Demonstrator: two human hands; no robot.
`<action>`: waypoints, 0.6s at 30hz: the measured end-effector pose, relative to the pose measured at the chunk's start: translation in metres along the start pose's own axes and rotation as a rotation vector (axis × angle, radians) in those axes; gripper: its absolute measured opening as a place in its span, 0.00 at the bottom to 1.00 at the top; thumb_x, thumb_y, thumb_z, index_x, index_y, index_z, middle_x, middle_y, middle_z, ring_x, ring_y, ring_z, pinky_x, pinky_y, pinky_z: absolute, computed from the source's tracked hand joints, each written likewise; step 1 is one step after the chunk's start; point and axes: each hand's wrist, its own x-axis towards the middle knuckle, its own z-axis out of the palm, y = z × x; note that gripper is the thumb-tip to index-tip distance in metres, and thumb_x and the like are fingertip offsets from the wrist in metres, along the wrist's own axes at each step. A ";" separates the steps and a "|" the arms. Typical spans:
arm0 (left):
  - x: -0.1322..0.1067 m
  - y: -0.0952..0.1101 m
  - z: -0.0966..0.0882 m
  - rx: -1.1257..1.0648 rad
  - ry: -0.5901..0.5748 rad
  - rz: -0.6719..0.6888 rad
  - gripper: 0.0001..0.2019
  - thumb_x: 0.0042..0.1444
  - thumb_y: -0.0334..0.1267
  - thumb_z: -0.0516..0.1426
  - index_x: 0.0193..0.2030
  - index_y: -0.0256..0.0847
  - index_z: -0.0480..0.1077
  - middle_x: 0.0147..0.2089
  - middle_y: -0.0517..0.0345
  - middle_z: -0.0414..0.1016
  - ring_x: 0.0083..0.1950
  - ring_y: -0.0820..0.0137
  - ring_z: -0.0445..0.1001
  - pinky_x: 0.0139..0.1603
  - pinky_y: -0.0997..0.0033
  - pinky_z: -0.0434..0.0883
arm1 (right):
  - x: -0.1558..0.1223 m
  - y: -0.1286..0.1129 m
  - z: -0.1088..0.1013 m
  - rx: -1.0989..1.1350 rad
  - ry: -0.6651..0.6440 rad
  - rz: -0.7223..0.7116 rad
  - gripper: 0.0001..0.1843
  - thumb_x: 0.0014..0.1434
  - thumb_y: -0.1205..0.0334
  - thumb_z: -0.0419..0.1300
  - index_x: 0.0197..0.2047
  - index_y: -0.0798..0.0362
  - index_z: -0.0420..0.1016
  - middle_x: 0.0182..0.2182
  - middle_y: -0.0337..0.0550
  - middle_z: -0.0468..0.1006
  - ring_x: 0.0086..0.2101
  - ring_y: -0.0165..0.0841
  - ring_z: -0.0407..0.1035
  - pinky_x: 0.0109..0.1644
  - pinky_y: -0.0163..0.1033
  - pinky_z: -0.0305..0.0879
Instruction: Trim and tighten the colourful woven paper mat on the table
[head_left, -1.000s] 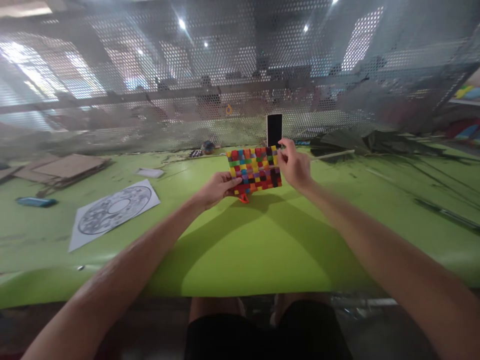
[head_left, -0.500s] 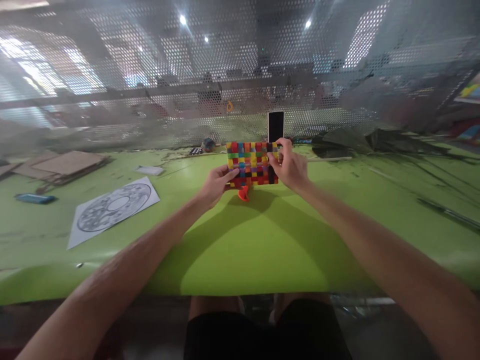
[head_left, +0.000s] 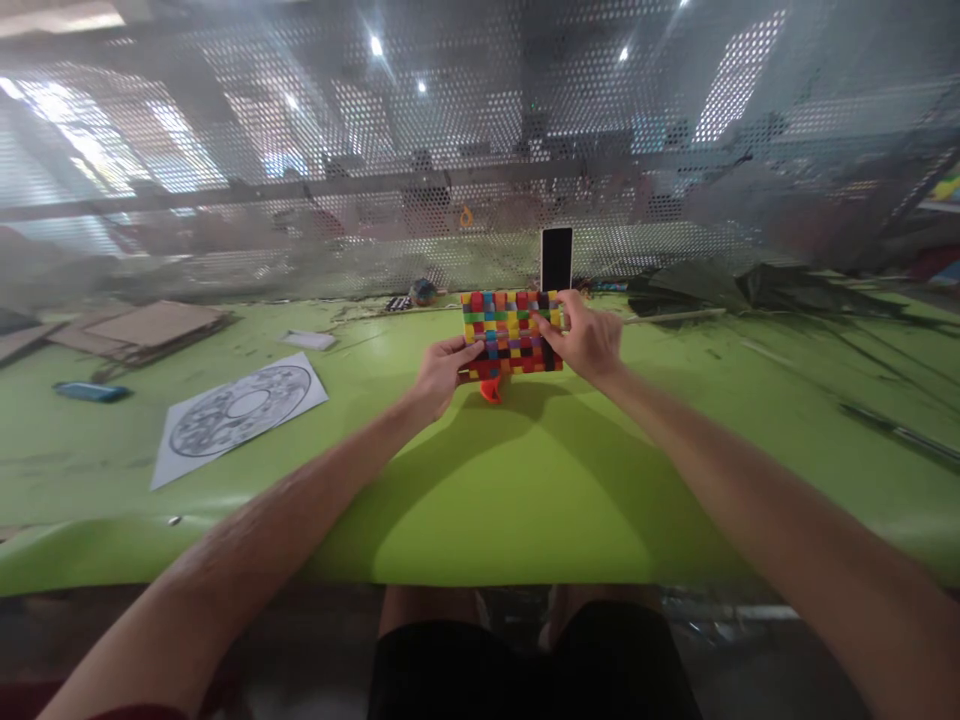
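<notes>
A flat mat woven of many coloured squares [head_left: 504, 332] is held upright above the green table [head_left: 525, 480]. My left hand [head_left: 441, 370] grips its lower left corner, thumb on the front. My right hand [head_left: 586, 340] is closed on its right edge, with the fingers pinching near the top corner. A small orange piece [head_left: 490, 389] hangs or lies just below the mat. A black phone [head_left: 556, 258] stands upright right behind it.
A printed sheet with a round pattern [head_left: 241, 412] lies to the left. Farther left are a blue object [head_left: 91, 391] and flat cardboard [head_left: 142, 327]. A perforated metal screen [head_left: 300, 150] closes the table's far side. Dark crumpled material [head_left: 750, 283] lies at the back right.
The mat has been turned from a tilt to level and upright, and lowered a little. My right hand has slid down from the top corner onto the right edge.
</notes>
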 end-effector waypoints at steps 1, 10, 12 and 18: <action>0.000 0.000 0.001 -0.003 0.003 -0.005 0.04 0.59 0.30 0.64 0.39 0.34 0.81 0.39 0.47 0.84 0.35 0.66 0.83 0.42 0.62 0.82 | 0.000 0.000 0.000 -0.006 -0.009 0.001 0.29 0.67 0.37 0.52 0.52 0.54 0.75 0.25 0.42 0.77 0.28 0.37 0.69 0.34 0.40 0.46; -0.007 -0.004 0.011 -0.068 0.025 0.009 0.04 0.59 0.27 0.63 0.38 0.32 0.81 0.40 0.49 0.84 0.36 0.69 0.83 0.45 0.66 0.81 | 0.001 0.001 -0.002 -0.068 -0.029 0.038 0.27 0.67 0.40 0.49 0.46 0.54 0.75 0.25 0.45 0.75 0.29 0.38 0.67 0.35 0.40 0.46; -0.008 -0.006 0.013 -0.096 0.035 0.002 0.04 0.59 0.27 0.63 0.38 0.32 0.81 0.40 0.49 0.84 0.37 0.68 0.83 0.46 0.65 0.81 | 0.001 0.000 -0.003 -0.077 -0.029 0.038 0.25 0.68 0.42 0.48 0.46 0.54 0.75 0.25 0.45 0.75 0.29 0.38 0.66 0.35 0.41 0.46; -0.006 -0.017 0.011 -0.137 0.006 -0.030 0.05 0.58 0.30 0.64 0.41 0.35 0.80 0.40 0.50 0.84 0.35 0.67 0.83 0.42 0.62 0.83 | 0.001 0.006 -0.004 -0.091 -0.061 0.048 0.27 0.68 0.42 0.47 0.43 0.55 0.77 0.26 0.48 0.76 0.29 0.39 0.67 0.35 0.41 0.47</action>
